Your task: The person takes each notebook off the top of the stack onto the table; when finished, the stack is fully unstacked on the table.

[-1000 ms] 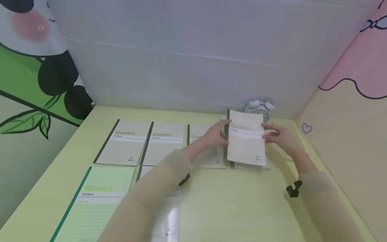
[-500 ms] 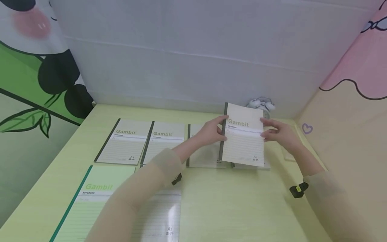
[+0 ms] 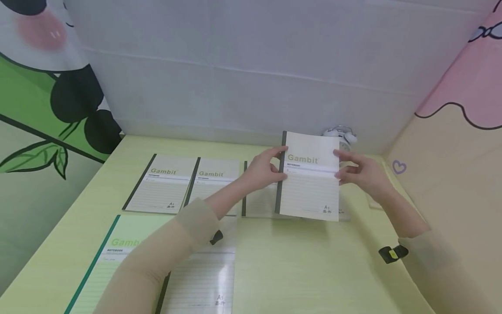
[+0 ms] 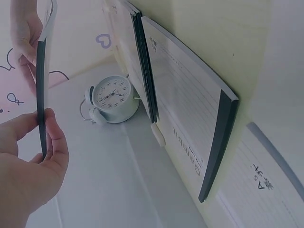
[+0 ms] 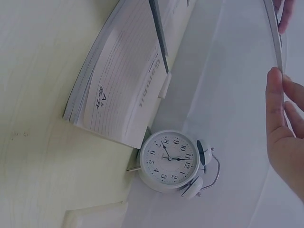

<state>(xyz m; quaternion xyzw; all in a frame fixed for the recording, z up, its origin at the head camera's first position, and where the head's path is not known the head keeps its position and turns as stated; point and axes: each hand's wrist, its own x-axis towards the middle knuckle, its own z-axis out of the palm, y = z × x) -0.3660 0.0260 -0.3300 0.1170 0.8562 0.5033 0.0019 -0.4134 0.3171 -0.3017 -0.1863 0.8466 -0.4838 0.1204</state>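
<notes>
Between both hands I hold a white Gambit notebook point(image 3: 310, 187) with a dark spine, raised above the table and tilted with its cover facing me. My left hand point(image 3: 263, 170) pinches its spine edge. At the opposite edge, my right hand point(image 3: 364, 176) pinches it between thumb and fingers. The left wrist view catches the held notebook point(image 4: 41, 85) edge-on. Below it, a pile of notebooks point(image 5: 121, 90) shows in the right wrist view; the head view has it mostly covered. Beside that pile lies another notebook point(image 3: 256, 207), partly hidden by the left hand and held notebook.
A white twin-bell alarm clock point(image 5: 168, 161) stands against the back wall. Two white notebooks point(image 3: 158, 192) lie at the back left. Nearer are a green notebook point(image 3: 98, 274) and a larger pale notebook point(image 3: 204, 283), both partly under the left arm. A pale flat object point(image 5: 95, 216) lies right of the clock.
The held notebook has moved left and a little toward me, both hands moving with it. It now covers more of the third back-row notebook.
</notes>
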